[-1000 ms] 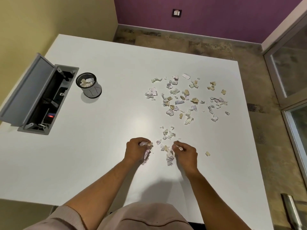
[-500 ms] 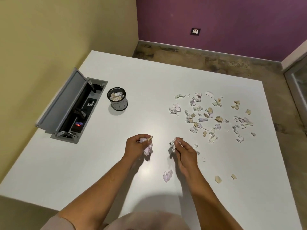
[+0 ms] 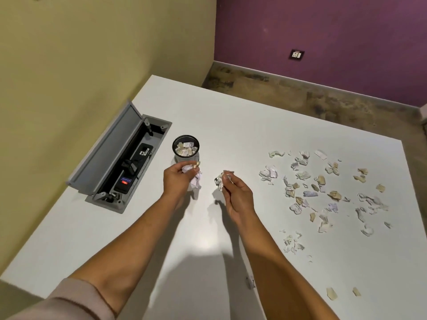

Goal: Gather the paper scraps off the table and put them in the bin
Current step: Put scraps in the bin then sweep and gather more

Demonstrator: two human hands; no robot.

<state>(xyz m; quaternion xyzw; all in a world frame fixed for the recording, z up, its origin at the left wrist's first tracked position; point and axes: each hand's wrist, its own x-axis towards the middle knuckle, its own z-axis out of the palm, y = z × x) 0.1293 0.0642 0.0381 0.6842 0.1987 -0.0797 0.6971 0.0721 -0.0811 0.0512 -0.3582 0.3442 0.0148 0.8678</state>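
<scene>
Both hands, L (image 3: 176, 179) & R (image 3: 235, 195), each clutching scrap wads, now lifted off table (image 3: 231, 125) toward bin (image 3: 186, 148) at far left; drop imminent, main scatter (image 3: 323, 192) remains.

open cable box (image 3: 129, 158) in tabletop, wall socket (image 3: 296, 54), purple wall (image 3: 335, 31)

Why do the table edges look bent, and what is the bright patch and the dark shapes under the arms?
Head view: the wide-angle lens bows the table edges and stretches the forearms. The bright patch between the arms is glare from overhead light on the glossy top. The dark shapes are shadows of the left hand, the right hand and both arms. The scattered scraps look slightly soft.
</scene>
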